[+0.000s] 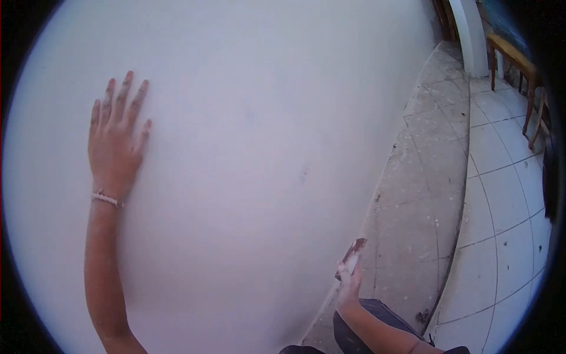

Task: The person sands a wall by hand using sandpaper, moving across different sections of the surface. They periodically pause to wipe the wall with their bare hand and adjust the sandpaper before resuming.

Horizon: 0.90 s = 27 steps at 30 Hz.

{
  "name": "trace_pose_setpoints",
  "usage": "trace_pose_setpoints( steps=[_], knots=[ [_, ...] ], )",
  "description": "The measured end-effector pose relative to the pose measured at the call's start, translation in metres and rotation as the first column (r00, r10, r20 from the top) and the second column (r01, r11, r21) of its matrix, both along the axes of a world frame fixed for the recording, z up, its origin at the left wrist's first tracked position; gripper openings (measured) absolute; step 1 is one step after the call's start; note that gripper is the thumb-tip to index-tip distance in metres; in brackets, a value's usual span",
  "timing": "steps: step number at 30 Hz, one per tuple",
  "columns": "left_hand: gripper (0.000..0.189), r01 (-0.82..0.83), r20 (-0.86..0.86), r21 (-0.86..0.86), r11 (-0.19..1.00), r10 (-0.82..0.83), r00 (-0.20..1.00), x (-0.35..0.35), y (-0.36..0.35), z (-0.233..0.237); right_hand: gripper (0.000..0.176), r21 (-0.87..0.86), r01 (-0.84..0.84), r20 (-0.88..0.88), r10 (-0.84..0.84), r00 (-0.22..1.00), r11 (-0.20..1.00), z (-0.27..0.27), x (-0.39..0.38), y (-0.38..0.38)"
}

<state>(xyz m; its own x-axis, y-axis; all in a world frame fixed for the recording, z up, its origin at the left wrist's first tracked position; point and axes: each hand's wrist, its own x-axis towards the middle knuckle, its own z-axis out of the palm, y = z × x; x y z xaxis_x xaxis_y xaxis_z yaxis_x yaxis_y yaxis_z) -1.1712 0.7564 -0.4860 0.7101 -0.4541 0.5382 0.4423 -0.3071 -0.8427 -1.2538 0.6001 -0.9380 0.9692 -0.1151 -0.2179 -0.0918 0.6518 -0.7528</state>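
Observation:
My left hand [115, 144] lies flat against the white wall [236, 177], fingers spread and pointing up, with white dust on the fingers. A pale braided bracelet [107, 199] circles that wrist. Low on the right, my right hand [349, 284] is closed around a brown sanding block [357, 246] dusted with white, held close to the wall near its lower edge. Part of the block is hidden by the fingers. Faint grey smudges [305, 171] mark the wall between my two hands.
Along the wall's foot runs a strip of grey tile [407, 218] speckled with white, edged by a dark line. Beyond it lie white floor tiles [498, 194]. A wooden table [513, 53] with turned legs stands at the upper right, beside a white pillar [471, 38].

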Motion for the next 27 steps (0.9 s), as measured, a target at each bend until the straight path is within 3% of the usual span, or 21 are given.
trace_pose_setpoints(
  steps=[2,4,7,9,11,13,15,17,19,21,22,24,26,27],
  knots=[
    [0.064,-0.014,-0.005,-0.001,1.000,0.014,1.000,-0.004,0.002,0.004,0.053,-0.262,-0.029,0.125,0.064,0.990,0.965,-0.003,0.010,0.016],
    [0.063,-0.017,-0.063,-0.035,0.999,0.015,0.998,-0.004,-0.007,-0.005,0.058,-0.569,0.018,0.286,0.177,0.942,0.822,-0.003,0.022,0.026],
    [0.063,0.003,-0.062,-0.061,0.998,-0.007,0.998,0.000,-0.008,-0.007,0.066,-0.687,0.313,0.545,0.180,0.818,0.656,0.047,0.072,0.052],
    [0.063,0.034,-0.072,-0.065,0.997,-0.038,0.997,0.001,0.001,-0.006,0.067,-0.633,0.366,0.664,0.236,0.710,0.682,0.090,0.114,0.074],
    [0.063,0.074,-0.058,-0.075,0.994,-0.079,0.995,0.004,0.009,-0.004,0.065,-0.594,0.559,0.724,0.082,0.685,0.579,0.155,0.150,0.100],
    [0.062,0.126,-0.067,-0.102,0.987,-0.133,0.989,0.006,0.009,-0.003,0.063,-0.541,0.656,0.772,0.003,0.635,0.527,0.216,0.184,0.104],
    [0.060,0.209,-0.071,-0.154,0.966,-0.221,0.973,0.011,0.004,-0.001,0.061,-0.474,0.674,0.790,-0.066,0.610,0.567,0.282,0.207,0.099],
    [0.058,0.329,-0.062,-0.187,0.926,-0.345,0.937,0.017,0.002,0.005,0.059,-0.397,0.775,0.847,-0.128,0.515,0.493,0.327,0.208,0.111],
    [0.055,0.462,-0.032,-0.255,0.849,-0.485,0.874,0.021,0.002,0.012,0.059,-0.329,0.783,0.938,0.090,0.334,0.527,0.326,0.173,0.118],
    [0.052,0.585,0.019,-0.340,0.736,-0.616,0.787,0.018,0.012,0.025,0.059,-0.336,0.745,0.942,0.216,0.258,0.576,0.282,0.144,0.120],
    [0.050,0.602,0.045,-0.311,0.735,-0.622,0.782,0.018,0.014,0.028,0.060,-0.342,0.721,0.938,0.272,0.217,0.603,0.265,0.142,0.116],
    [0.047,0.635,0.094,-0.242,0.734,-0.634,0.768,0.017,0.015,0.035,0.061,-0.412,0.770,0.908,0.294,0.300,0.487,0.229,0.185,0.104],
    [0.044,0.579,0.091,-0.230,0.782,-0.575,0.813,0.016,0.006,0.028,0.060,-0.369,0.655,0.851,-0.044,0.524,0.659,0.216,0.260,0.100],
    [0.043,0.556,0.074,-0.214,0.803,-0.554,0.829,0.016,0.003,0.025,0.060,-0.428,0.664,0.797,-0.090,0.597,0.613,0.229,0.265,0.098]
  ],
)
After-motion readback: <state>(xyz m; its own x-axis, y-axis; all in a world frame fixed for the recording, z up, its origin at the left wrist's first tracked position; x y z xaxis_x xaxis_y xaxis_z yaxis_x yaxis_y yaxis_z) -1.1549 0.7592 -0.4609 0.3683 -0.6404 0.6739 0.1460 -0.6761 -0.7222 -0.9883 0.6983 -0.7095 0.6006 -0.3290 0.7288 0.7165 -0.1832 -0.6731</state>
